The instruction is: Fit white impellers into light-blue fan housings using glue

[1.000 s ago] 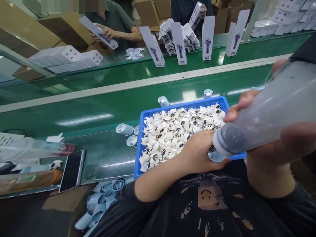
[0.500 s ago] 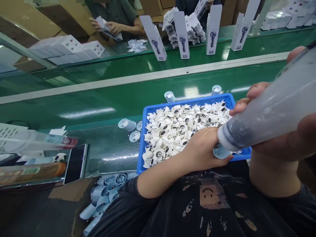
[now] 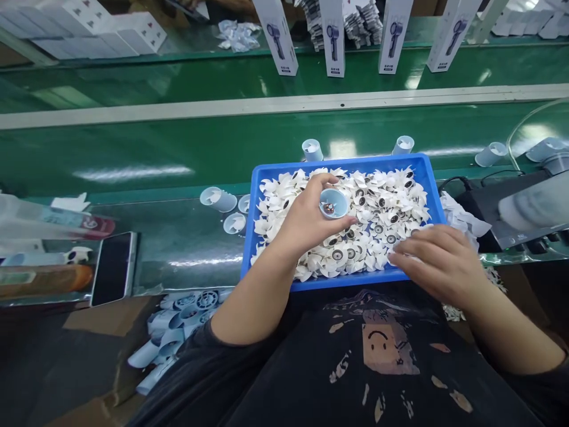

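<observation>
My left hand [image 3: 306, 219] is wrapped round a light blue cup-like housing [image 3: 334, 203], its open end facing up with a small metallic part inside. Below it lies a blue tray [image 3: 256, 204] heaped with white fan blades [image 3: 377, 228]. Over the tray's right front corner is my right hand [image 3: 438, 261], fingers bent together at the white pieces; what they hold, if anything, is hidden. The large translucent bottle [image 3: 536, 204] lies at the right, on or by a dark box [image 3: 502, 204], out of both hands.
Blue housings [image 3: 312, 150] holding white pieces stand behind and left of the tray. At left are a phone [image 3: 114, 268] and bottles [image 3: 47, 281]. More housings [image 3: 171, 344] fill a carton below. Printed boxes [image 3: 333, 41] stand across the green belt [image 3: 213, 148].
The translucent bottle has left my right hand and is at the far right. My left hand has moved left with the housing, and my right hand has come down to the tray. The view has shifted.
</observation>
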Tool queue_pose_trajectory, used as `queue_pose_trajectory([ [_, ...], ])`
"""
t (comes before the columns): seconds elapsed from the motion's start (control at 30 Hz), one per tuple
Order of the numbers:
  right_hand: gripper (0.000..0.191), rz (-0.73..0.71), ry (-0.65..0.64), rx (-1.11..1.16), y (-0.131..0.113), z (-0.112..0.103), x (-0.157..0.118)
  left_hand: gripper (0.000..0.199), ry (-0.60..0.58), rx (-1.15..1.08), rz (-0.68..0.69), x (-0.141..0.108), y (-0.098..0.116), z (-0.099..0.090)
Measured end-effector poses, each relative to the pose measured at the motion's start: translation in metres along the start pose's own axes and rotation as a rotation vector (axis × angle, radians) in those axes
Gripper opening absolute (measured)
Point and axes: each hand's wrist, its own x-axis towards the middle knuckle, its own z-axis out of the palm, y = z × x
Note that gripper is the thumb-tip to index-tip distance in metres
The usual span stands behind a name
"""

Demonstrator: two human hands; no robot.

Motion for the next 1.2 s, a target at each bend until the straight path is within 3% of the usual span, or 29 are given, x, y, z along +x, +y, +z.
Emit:
queue_pose_trajectory([
  [0.07, 0.015, -0.006, -0.346, -0.201, 0.011, 0.015, 0.01, 0.066, -0.026, -0.017, -0.004, 0.0, 0.002, 0.003],
  [0.13, 0.01, 0.016, -0.553, -0.289, 0.023, 0.028, 0.02, 0.067, -0.05, -0.028, -0.019, -0.001, 0.005, 0.005],
  [0.27, 0.019, 0.053, -0.653, -0.339, 0.031, 0.039, 0.029, 0.055, -0.077, -0.007, -0.08, 0.0, 0.008, 0.006],
  [0.4, 0.014, 0.119, -0.705, -0.391, 0.023, 0.037, 0.031, 0.045, -0.07, 0.007, -0.006, 0.001, 0.008, 0.006],
  [0.57, 0.013, 0.172, -0.72, -0.401, 0.021, 0.035, 0.032, 0.046, -0.078, 0.03, 0.106, -0.001, 0.007, 0.007],
  [0.73, 0.028, 0.186, -0.731, -0.38, 0.018, 0.035, 0.031, 0.052, -0.089, 0.038, 0.088, -0.002, 0.007, 0.01],
  [0.97, 0.023, 0.235, -0.691, -0.403, 0.01, 0.036, 0.034, 0.051, -0.05, -0.014, 0.014, 0.0, 0.007, 0.012],
  [1.2, 0.017, 0.327, -0.616, -0.284, 0.01, 0.041, 0.034, 0.049, -0.085, 0.034, 0.13, 0.0, 0.007, 0.01],
])
